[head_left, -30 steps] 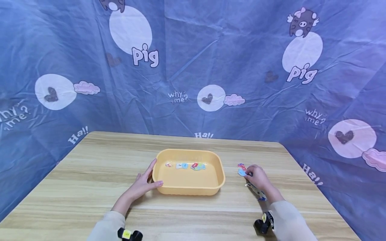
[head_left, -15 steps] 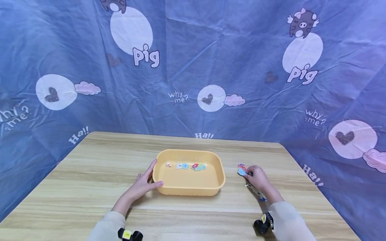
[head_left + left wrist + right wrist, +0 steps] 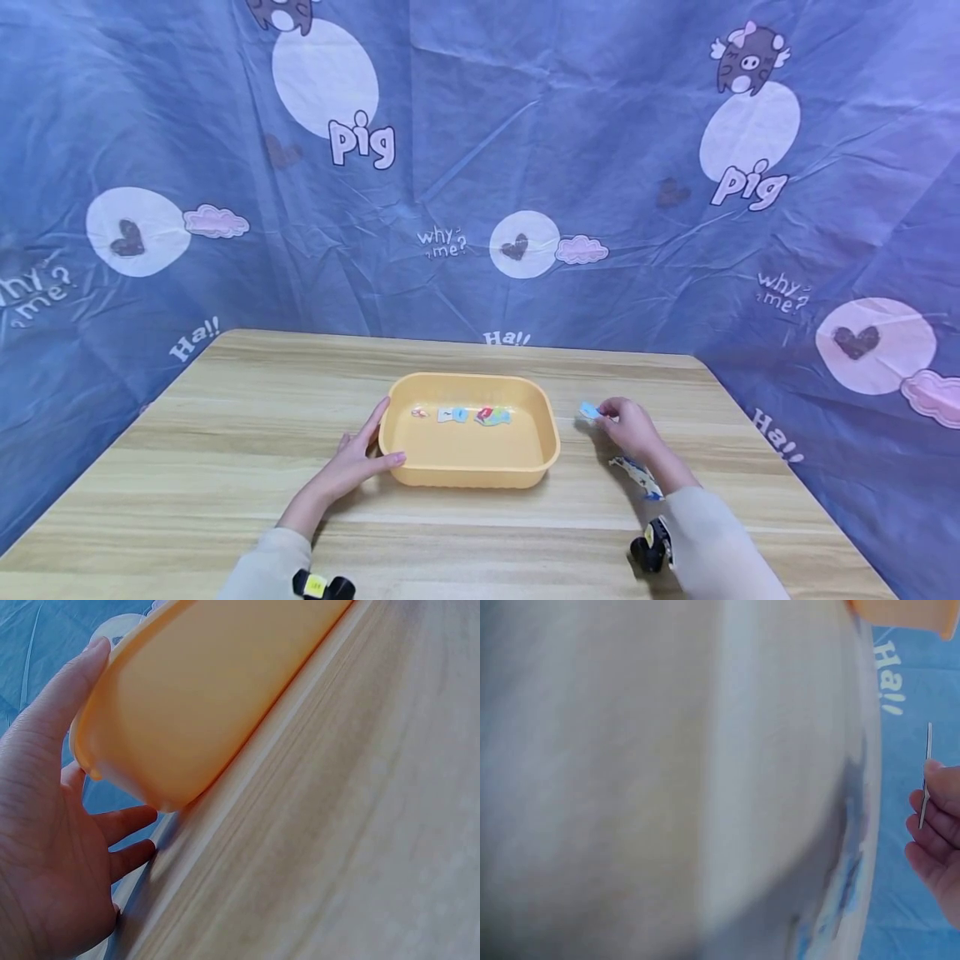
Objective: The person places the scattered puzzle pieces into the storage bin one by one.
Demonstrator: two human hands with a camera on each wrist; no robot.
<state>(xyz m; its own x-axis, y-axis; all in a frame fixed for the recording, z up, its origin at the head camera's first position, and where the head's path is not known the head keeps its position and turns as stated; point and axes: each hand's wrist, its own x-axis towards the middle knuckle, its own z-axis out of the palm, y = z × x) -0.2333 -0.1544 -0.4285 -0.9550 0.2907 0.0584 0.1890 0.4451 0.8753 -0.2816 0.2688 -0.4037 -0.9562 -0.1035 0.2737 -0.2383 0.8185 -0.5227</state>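
A person's left hand (image 3: 352, 467) rests with relaxed fingers against the near left corner of a shallow orange plastic tray (image 3: 543, 462) on a wooden table (image 3: 225, 433). The right hand (image 3: 628, 427) pinches a thin light-blue card piece (image 3: 589, 410), raised just right of the tray.

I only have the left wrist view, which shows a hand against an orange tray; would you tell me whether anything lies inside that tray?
Observer: Yes, the head view shows a few small colourful pieces lying in the tray, toward its far side.
Operator: Thank you. What is the right hand doing?
Observer: The right hand is to the right of the tray, pinching a small blue piece just above the table.
Operator: Is anything else near it?
Observer: Another flat printed piece lies on the table beside that wrist.
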